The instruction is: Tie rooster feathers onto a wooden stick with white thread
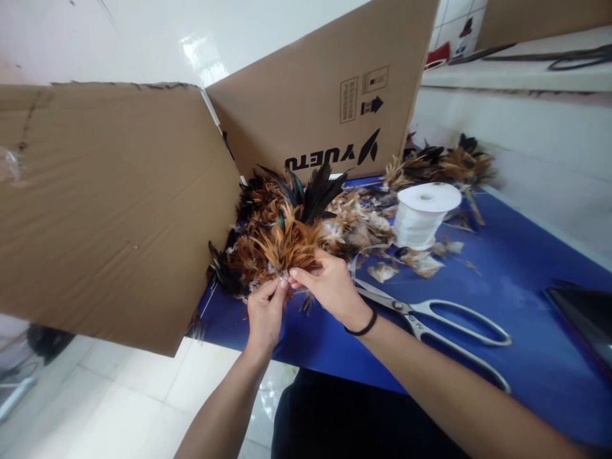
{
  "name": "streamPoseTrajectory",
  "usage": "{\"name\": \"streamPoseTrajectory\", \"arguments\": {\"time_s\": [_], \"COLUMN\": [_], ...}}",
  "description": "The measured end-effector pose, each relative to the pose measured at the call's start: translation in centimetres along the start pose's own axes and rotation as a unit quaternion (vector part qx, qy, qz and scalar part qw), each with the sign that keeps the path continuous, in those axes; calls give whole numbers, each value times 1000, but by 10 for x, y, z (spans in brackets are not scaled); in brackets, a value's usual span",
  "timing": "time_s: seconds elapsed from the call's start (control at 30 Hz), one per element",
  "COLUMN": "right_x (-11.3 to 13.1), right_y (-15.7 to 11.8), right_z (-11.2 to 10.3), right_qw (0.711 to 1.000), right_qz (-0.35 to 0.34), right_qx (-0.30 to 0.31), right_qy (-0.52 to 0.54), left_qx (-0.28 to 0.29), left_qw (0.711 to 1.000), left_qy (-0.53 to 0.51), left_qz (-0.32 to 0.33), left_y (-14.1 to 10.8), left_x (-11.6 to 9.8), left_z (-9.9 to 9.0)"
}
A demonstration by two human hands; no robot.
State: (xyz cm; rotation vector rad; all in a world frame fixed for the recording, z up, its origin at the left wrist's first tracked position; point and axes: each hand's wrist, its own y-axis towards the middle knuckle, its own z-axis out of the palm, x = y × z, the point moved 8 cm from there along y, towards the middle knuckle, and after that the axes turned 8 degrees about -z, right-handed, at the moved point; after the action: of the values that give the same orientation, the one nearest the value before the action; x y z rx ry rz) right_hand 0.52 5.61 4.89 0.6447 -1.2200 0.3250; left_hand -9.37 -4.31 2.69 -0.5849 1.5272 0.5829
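A bunch of orange-brown feathers (289, 245) points up and away from me, its quill ends pinched between both hands. My left hand (265, 312) is closed on the base of the bunch, thumb against finger. Close beside it, the thumb and fingers of my right hand (332, 287) are pressed together at the same base; the exact thing in that pinch is small and partly hidden. Behind them lies a pile of brown, black and pale feathers (354, 220). Large scissors (411, 312) with silver handles lie partly open beside my right wrist.
A white ribbon spool (423, 217) stands right of the pile. Cardboard panels (119, 204) rise at the left and back. More feathers (454, 162) lie at the back right. A dark flat device (583, 319) rests on the blue tabletop (530, 280) near the right edge.
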Motion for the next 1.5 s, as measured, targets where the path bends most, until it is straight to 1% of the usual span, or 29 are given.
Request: {"name": "streamPoseTrajectory", "arguments": {"time_s": [0.1,0.2,0.23,0.3,0.37,0.4,0.5,0.57,0.67,0.77,0.83,0.9,0.97,1.07,1.2,1.27,1.33,1.43,1.5], "right_x": [-3,-6,-7,-11,-21,-27,-49,-64,-80,-82,-77,-70,-61,-46,-25,-15,-3,14,22], "right_y": [4,15,21,32,43,50,68,78,88,96,98,98,94,87,72,59,45,26,18], "right_z": [2,7,13,33,59,71,103,115,118,108,97,85,73,55,37,35,37,41,40], "right_qw": [999,990,981,952,916,904,889,884,888,913,936,957,974,988,993,987,974,965,967], "right_qz": [-11,-51,-68,-92,-97,-93,-67,-36,3,13,15,24,38,51,60,72,77,67,53], "right_qx": [29,65,86,143,194,207,207,194,176,162,155,146,132,110,97,114,146,178,177], "right_qy": [-19,-116,-159,-256,-338,-364,-403,-424,-424,-374,-316,-249,-182,-94,13,92,155,180,174], "left_qx": [-39,-86,-105,-135,-154,-162,-179,-187,-199,-203,-189,-165,-142,-109,-50,-14,22,72,98], "left_qw": [999,996,993,988,983,982,979,977,976,975,978,981,982,980,975,970,964,953,947], "left_qy": [-7,-31,-35,-39,-38,-37,-34,-33,-36,-50,-68,-94,-122,-164,-207,-226,-244,-265,-273], "left_qz": [11,18,30,63,88,94,96,93,86,72,54,30,7,-23,-67,-85,-101,-125,-136], "left_y": [-1,-3,-5,-11,-18,-22,-31,-34,-35,-32,-27,-20,-12,-1,6,7,6,3,0], "left_x": [-6,-20,-27,-44,-57,-61,-66,-65,-61,-54,-48,-42,-37,-33,-28,-27,-25,-24,-24], "left_z": [-19,-52,-65,-87,-105,-111,-125,-131,-140,-146,-145,-139,-129,-111,-83,-68,-53,-32,-20]}}
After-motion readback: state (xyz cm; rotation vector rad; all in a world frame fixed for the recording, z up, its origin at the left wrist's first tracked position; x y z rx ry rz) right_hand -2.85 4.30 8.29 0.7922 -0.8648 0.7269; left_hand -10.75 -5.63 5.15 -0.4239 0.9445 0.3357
